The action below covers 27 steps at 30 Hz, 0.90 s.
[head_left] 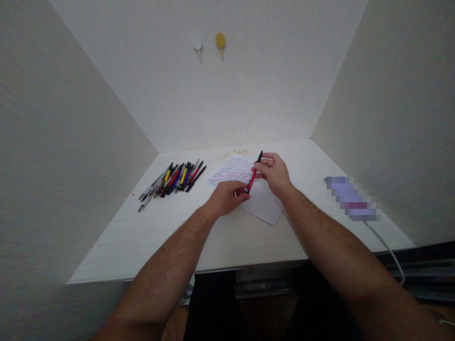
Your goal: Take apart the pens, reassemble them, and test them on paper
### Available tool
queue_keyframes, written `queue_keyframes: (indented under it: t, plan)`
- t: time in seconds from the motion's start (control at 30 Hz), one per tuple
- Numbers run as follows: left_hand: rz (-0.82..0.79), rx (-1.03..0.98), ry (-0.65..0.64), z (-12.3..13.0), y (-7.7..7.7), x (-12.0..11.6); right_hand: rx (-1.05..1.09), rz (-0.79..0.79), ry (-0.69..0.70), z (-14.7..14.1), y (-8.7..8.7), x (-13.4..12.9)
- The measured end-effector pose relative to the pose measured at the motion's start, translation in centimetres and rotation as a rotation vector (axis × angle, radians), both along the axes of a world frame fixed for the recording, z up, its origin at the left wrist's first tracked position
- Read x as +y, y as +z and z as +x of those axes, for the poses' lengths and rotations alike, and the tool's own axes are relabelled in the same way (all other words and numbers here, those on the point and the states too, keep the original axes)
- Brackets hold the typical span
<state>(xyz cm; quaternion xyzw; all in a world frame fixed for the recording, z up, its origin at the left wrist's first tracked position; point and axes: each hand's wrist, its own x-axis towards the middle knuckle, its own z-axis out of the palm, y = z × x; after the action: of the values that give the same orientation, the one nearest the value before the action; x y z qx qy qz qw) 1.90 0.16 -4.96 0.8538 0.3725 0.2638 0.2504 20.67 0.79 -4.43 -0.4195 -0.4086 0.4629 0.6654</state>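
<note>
So both hands are on one pen [254,175] here, a red one with black ends, held up at a tilt over the paper [263,203]. The right hand [275,174] is pinching it near its upper end between thumb and fingers, and the left hand [227,196] has the lower end between thumb and fingertips. The paper's far part is covered in scribbled lines, while the near part looks blank

Off to the left on the white table [170,241] there's a loose pile of pens [174,179], mostly black, red, yellow, blue and clear ones, lying side by side and overlapping. Over on the right is a blurred-out purple thing [351,199] with a white cable [386,246] running from it past the table's near edge
</note>
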Motion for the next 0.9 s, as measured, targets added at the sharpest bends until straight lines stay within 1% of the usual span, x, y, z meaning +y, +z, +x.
queue_keyframes:
  t: [0.2, 0.53, 0.73, 0.9]
  plan:
    - [-0.010, -0.054, 0.046, -0.06, -0.25, 0.03, 0.014, -0.005, 0.014, -0.17, -0.07, -0.05]
    - [0.023, -0.043, 0.100, -0.05, -0.49, 0.08, -0.008, -0.001, 0.033, -0.36, 0.17, -0.28]
    - [0.020, -0.028, 0.088, -0.10, -0.44, 0.22, 0.008, 0.030, 0.013, -0.19, -0.10, 0.02]
    - [-0.059, -0.001, 0.006, -0.06, -0.02, 0.04, 0.040, 0.054, -0.019, 0.02, -0.33, 0.26]
